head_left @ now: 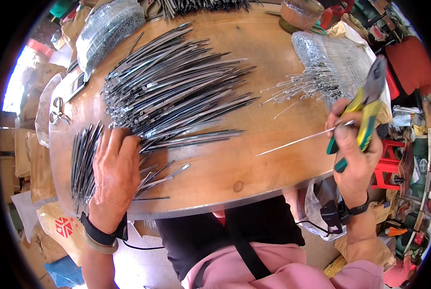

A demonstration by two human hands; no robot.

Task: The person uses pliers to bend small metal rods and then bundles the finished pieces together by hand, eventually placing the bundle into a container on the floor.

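Observation:
My right hand (356, 154), at the right of the table, is closed round pliers (368, 111) with yellow-and-green handles, their jaws pointing up and away. The same hand pinches a thin metal rod (297, 142) that points left over the wood. On the left, my left hand (115, 168) reaches into dark, narrow metal strips (172, 82), its fingers curled together at their near ends. Its fingertips are hidden, so what they grip cannot be made out. More strips (83, 159) lie to the left of that hand, and a few loose ones (165, 178) beside it on the right.
Thin rods (311, 83) spill from a clear plastic bag (338, 60) at the far right. Another filled plastic bag (110, 36) stands far left, near a phone (76, 86) and scissors (58, 111). Tape rolls (302, 12) sit at the back. A red stool (388, 166) stands beyond the table's right edge.

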